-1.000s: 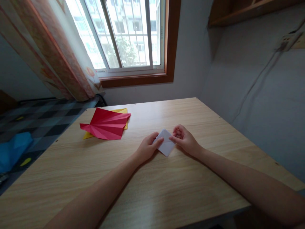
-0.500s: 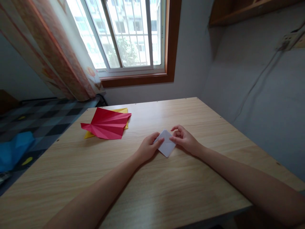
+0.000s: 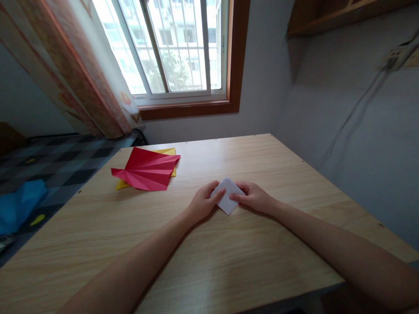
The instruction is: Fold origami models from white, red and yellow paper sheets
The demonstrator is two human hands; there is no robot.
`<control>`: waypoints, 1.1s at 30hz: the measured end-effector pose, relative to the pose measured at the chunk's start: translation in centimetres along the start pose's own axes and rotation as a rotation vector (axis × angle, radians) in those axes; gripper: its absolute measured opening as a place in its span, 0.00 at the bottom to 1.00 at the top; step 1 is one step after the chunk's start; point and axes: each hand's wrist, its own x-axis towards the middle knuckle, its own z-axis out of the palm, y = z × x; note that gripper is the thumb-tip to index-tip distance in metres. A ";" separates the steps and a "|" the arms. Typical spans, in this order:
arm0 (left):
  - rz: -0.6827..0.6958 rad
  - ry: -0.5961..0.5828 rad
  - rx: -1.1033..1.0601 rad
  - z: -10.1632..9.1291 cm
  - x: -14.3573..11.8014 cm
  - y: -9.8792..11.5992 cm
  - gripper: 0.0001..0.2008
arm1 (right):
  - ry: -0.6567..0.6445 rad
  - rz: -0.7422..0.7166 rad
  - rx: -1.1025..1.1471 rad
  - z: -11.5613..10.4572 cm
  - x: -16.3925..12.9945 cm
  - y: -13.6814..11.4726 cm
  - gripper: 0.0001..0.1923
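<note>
A small white folded paper (image 3: 228, 204), diamond-shaped from my viewpoint, is held just over the middle of the wooden table. My left hand (image 3: 206, 198) grips its left corner, with the thumb on top and the fingers behind. On the other side my right hand (image 3: 253, 197) pinches the right corner the same way, its thumb lying across the upper face. Both hands are closed on the sheet. The fingers beneath the paper are mostly hidden.
On the table (image 3: 183, 261) at the far left lies a creased red paper (image 3: 150, 172) over a yellow paper (image 3: 122, 185). A blue piece (image 3: 24, 203) rests on the checked bed (image 3: 81, 150) to the left. Beyond the table are a window (image 3: 176, 52) and a wall.
My right hand's fingers, partly lifted before, have closed behind the white paper's right corner, and the thumb has slid inward over it. My left hand keeps its hold.
</note>
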 end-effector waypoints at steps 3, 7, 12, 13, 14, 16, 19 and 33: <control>0.020 -0.027 0.035 0.1 -0.1 0.0 0.16 | -0.015 -0.019 -0.057 -0.1 -0.1 -0.1 0.15; 0.018 -0.049 0.092 0.2 -0.2 0.2 0.16 | -0.017 -0.041 -0.063 0.0 -0.2 -0.2 0.15; 0.008 -0.045 0.091 0.2 -0.1 0.2 0.16 | 0.009 -0.024 -0.024 0.0 -0.2 0.0 0.16; 0.005 -0.043 0.088 0.2 -0.1 0.2 0.16 | 0.015 -0.012 0.016 -0.1 -0.2 0.1 0.17; -0.001 -0.043 0.078 0.2 -0.1 0.2 0.16 | 0.023 0.002 0.066 -0.1 -0.2 0.3 0.17; -0.019 -0.045 0.031 0.2 0.0 0.2 0.17 | 0.040 0.031 0.165 -0.3 -0.1 0.5 0.17; -0.041 -0.050 -0.077 0.2 0.1 0.2 0.17 | 0.044 0.057 0.230 -0.4 0.0 0.7 0.18; -0.159 0.038 -0.498 0.4 0.1 0.6 0.19 | 0.075 0.067 0.346 -0.5 0.3 0.4 0.20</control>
